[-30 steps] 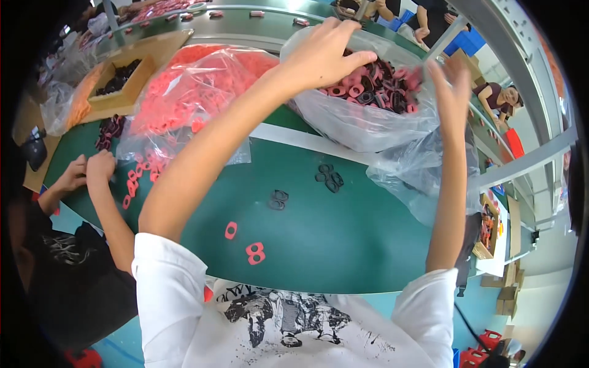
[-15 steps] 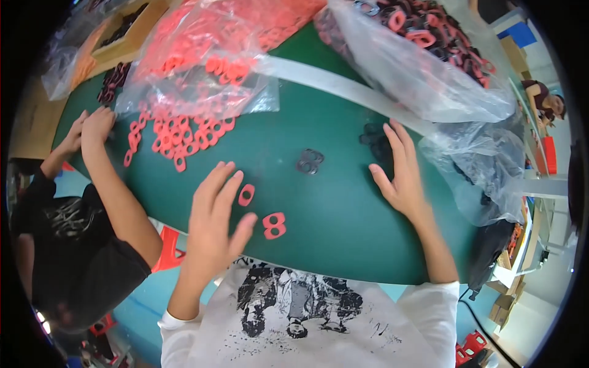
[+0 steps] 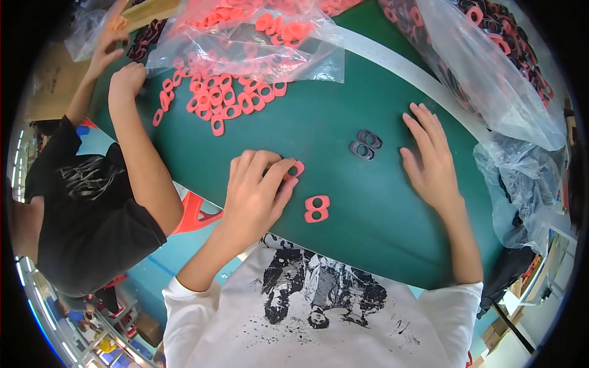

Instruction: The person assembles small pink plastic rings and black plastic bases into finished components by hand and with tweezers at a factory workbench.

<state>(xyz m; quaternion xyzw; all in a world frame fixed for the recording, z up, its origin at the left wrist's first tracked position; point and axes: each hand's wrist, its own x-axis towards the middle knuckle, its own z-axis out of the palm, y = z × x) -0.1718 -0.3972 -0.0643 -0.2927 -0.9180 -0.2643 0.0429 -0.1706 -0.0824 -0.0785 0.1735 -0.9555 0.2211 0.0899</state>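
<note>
My left hand (image 3: pixel 257 190) lies on the green table (image 3: pixel 374 202), its fingertips pressing a small red ring-shaped piece (image 3: pixel 294 170). A red figure-eight piece (image 3: pixel 316 208) lies just right of that hand. My right hand (image 3: pixel 429 156) rests flat and open on the table, holding nothing. Two dark figure-eight pieces (image 3: pixel 366 144) lie between my hands, close to my right thumb.
A loose pile of red pieces (image 3: pixel 224 101) spills from a clear bag (image 3: pixel 245 37) at the far left. Another clear bag (image 3: pixel 491 67) of red and dark pieces sits far right. A person in a black shirt (image 3: pixel 86 202) works at my left, hand (image 3: pixel 127 80) on the table.
Both my hands came down from the bags to the table. My left hand then slid onto the small red piece; the right stayed flat beside the dark pieces.
</note>
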